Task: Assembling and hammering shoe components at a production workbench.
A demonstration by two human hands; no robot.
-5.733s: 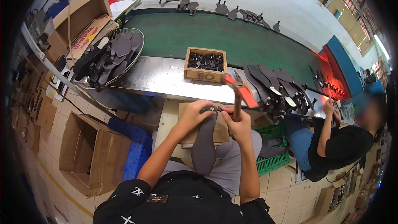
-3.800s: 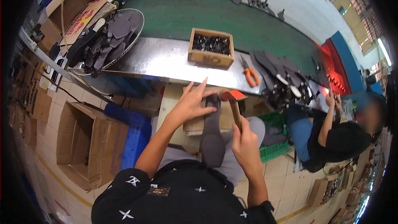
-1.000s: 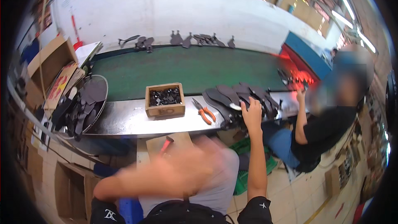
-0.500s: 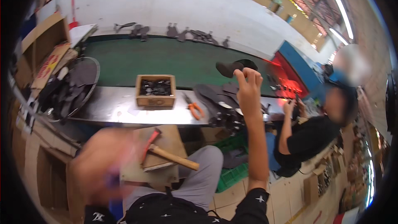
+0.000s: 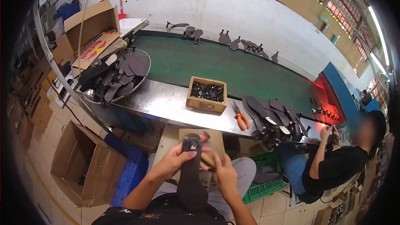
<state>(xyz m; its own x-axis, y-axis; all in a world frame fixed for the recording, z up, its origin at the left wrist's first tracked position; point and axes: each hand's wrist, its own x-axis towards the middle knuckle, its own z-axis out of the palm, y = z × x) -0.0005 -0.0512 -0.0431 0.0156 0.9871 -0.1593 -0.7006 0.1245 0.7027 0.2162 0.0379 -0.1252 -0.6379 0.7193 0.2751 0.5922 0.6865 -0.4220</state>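
Observation:
My left hand (image 5: 173, 159) is closed round a long dark grey shoe sole (image 5: 192, 183), held upright over my lap. A black fitting shows at the sole's upper end, by my thumb. To the right, my right hand (image 5: 226, 178) has its fingers round the wooden handle of a hammer (image 5: 208, 158); they are slightly blurred. The hammer's red head is partly hidden behind the sole. Under both hands lies a worn board (image 5: 216, 139) on my lap. Beyond it, a wooden box (image 5: 206, 105) of small black parts and orange-handled pliers (image 5: 241, 118) rest on the metal bench edge.
A wire basket (image 5: 146, 73) of dark soles stands at the left, with more soles (image 5: 271, 112) piled on the right. A green conveyor belt (image 5: 233, 73) runs behind. A co-worker (image 5: 333, 158) sits at the right. A cardboard box (image 5: 100, 175) and green crate (image 5: 254, 193) are on the floor.
My left hand has come from the lower left to the middle with the sole. My right hand has dropped from above the bench to the hammer. The view has turned left.

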